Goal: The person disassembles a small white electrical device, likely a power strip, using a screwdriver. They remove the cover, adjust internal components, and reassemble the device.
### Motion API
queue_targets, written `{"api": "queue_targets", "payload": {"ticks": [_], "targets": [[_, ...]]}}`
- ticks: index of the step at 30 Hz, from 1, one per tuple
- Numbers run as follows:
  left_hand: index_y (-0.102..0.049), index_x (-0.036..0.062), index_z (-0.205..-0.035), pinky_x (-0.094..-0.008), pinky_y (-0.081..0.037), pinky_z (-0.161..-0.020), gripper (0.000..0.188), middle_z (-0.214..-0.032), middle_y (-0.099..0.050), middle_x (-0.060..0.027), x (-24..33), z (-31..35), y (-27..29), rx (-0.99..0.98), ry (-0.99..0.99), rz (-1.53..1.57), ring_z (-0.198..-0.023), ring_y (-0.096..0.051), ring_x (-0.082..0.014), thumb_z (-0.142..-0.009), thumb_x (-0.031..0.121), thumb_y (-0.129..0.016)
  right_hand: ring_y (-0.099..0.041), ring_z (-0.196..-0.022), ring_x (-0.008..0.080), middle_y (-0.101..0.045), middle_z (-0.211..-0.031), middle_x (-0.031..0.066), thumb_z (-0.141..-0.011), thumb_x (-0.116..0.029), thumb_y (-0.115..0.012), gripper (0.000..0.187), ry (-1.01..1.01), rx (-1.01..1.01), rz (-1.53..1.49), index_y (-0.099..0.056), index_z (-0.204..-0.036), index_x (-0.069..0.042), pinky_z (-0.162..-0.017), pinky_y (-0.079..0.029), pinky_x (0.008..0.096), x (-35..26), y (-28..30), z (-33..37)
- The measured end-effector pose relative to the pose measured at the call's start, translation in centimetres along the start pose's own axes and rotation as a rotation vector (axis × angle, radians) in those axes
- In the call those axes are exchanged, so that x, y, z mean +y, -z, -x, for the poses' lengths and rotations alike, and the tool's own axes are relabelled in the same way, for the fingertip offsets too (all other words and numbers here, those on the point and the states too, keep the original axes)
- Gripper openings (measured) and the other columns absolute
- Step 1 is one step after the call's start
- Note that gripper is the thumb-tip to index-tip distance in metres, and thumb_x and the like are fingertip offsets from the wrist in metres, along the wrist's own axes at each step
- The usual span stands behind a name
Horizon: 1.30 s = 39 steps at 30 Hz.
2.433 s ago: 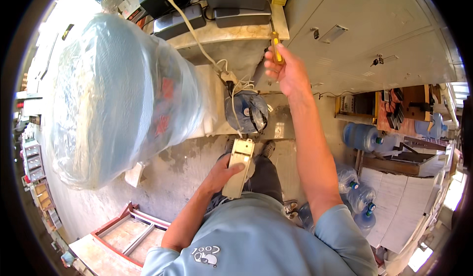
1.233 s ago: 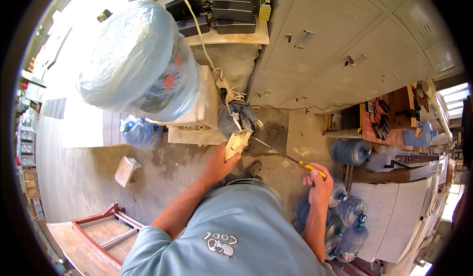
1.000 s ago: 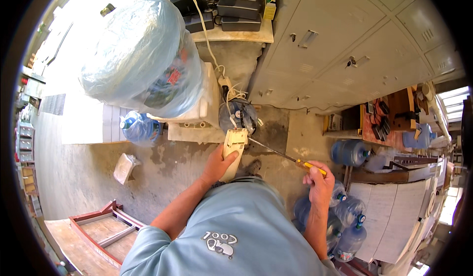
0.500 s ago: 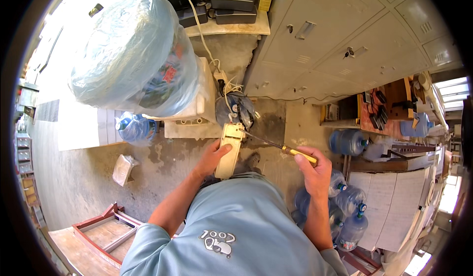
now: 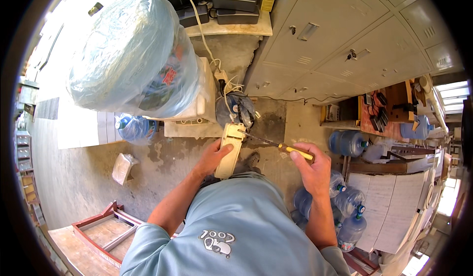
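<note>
Since the earlier frame, the right hand (image 5: 315, 167), closed around a yellow-handled metal screwdriver (image 5: 285, 148), had brought its tip leftward to the far end of a long cream plastic box (image 5: 229, 160). The nearer left hand (image 5: 210, 158) clasped this box, long axis pointing from the body.

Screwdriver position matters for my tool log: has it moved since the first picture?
Yes: the screwdriver has come away from the tabletop, back toward the person's shirt.

One left hand (image 5: 211, 158), one right hand (image 5: 316, 170); one yellow-handled screwdriver (image 5: 283, 148); one cream casing (image 5: 228, 155); left, one plastic-wrapped water bottle (image 5: 128, 54) and one bagged water bottle (image 5: 136, 128); near right, at least four clustered water bottles (image 5: 352, 230); farther right, two single water bottles (image 5: 346, 143).
</note>
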State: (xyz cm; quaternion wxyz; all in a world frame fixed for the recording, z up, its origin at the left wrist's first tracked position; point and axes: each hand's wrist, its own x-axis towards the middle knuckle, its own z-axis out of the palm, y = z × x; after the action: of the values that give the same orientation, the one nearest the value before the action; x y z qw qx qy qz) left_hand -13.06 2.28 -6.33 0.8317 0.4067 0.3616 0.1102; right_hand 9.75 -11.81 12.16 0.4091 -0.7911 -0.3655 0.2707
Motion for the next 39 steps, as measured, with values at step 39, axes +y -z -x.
{"api": "queue_targets", "payload": {"ticks": [39], "targets": [[-0.054,-0.0035,-0.100,-0.0449,-0.048,-0.076,0.044,-0.092,-0.065,-0.0276,1.0,-0.9,-2.0,0.202,-0.176,-0.817,-0.089,-0.064,-0.0415,-0.086,0.036,-0.068,-0.066,-0.074,0.0351,-0.070,-0.087,0.0146,-0.085,-0.024,-0.072,0.031,0.343,-0.326,0.574,-0.068,-0.108,-0.004,-0.067,-0.054,0.0418,3.3,3.2,-2.3]]}}
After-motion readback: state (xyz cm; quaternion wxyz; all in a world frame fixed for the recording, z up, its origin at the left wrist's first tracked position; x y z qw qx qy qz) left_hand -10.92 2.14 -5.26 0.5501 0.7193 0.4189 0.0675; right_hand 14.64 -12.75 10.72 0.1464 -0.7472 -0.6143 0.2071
